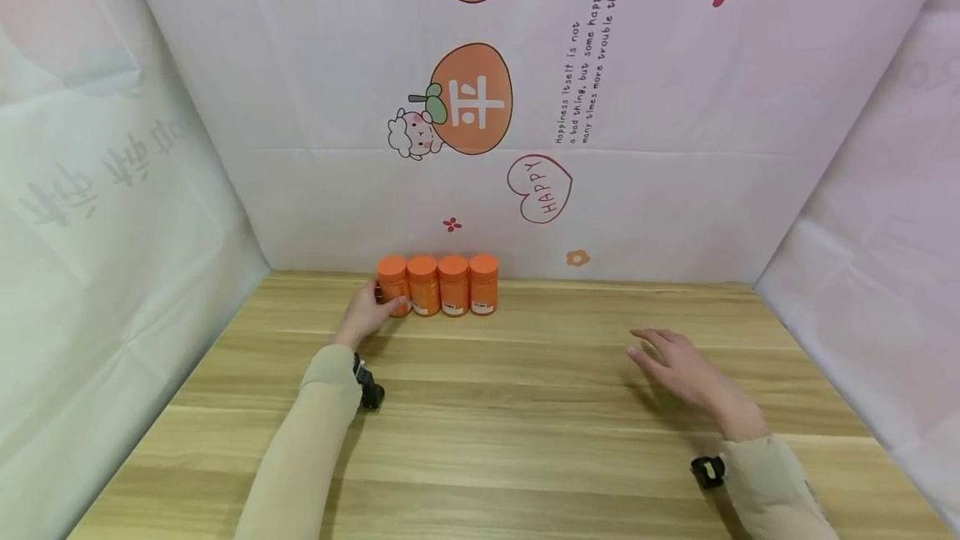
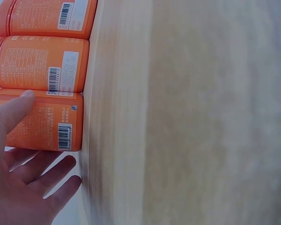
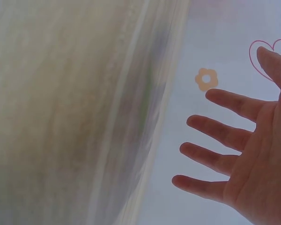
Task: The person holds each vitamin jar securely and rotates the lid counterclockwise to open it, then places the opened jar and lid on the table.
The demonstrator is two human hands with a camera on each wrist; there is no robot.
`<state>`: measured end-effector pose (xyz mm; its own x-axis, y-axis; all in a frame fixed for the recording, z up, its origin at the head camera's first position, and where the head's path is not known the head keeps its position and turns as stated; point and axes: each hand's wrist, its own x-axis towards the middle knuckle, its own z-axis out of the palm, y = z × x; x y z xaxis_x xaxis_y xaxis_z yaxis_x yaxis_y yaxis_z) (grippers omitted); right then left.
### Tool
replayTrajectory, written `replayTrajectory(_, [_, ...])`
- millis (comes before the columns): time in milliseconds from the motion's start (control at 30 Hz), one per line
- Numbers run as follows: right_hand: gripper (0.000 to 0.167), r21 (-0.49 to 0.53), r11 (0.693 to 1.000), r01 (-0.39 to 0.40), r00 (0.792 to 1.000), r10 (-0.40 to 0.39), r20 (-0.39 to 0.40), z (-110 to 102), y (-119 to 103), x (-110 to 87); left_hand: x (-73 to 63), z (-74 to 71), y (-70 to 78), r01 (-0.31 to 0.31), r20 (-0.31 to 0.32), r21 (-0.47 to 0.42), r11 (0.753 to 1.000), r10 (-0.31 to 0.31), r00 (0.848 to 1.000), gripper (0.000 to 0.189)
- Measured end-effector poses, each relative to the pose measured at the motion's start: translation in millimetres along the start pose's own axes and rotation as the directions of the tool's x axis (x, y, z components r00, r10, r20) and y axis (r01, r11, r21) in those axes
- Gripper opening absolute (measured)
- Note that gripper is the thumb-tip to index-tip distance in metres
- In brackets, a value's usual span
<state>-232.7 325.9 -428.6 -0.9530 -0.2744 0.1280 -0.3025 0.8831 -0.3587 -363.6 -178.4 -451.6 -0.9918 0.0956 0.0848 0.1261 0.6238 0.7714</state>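
The spread left hand (image 1: 365, 312) straddles leftmost orange bottle (image 1: 392, 283) near the back edge (image 1: 600, 280); empty right hand (image 1: 681, 367) splays over bare tabletop (image 1: 517, 407).

Head view: leftmost jar (image 1: 393, 275) partly hidden by left fingers (image 1: 393, 305); label print (image 1: 453, 308) too small; sleeves (image 1: 296, 448) cut off.

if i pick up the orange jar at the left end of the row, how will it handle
The leftmost orange jar looks straight-sided and undented, so it is probably stiff. Smooth and rounded, it might roll once toppled. Taller than wide, it could tip if pushed high up.
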Motion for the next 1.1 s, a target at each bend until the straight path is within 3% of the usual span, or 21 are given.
replayTrajectory(200, [0.054, -0.001, 1.000, 0.017, 1.000, -0.017, -0.010, 3, -2, 4.8, -2.4, -1.9, 0.2, -0.020, 0.000, -0.010, 1.000, 0.020, 1.000, 0.065])
replayTrajectory(700, [0.059, 0.006, 1.000, 0.019, 1.000, -0.019, 0.017, 4, -7, 10.3, -16.0, -6.8, 1.3, 0.005, -0.003, -0.053, 0.999, -0.005, 1.000, 0.063])
replayTrajectory(1100, [0.060, 0.007, 1.000, 0.014, 1.000, -0.014, 0.022, 8, -14, 14.2, -30.3, -9.5, 9.0, -0.035, -0.030, -0.014, 0.999, 0.035, 0.999, 0.050])
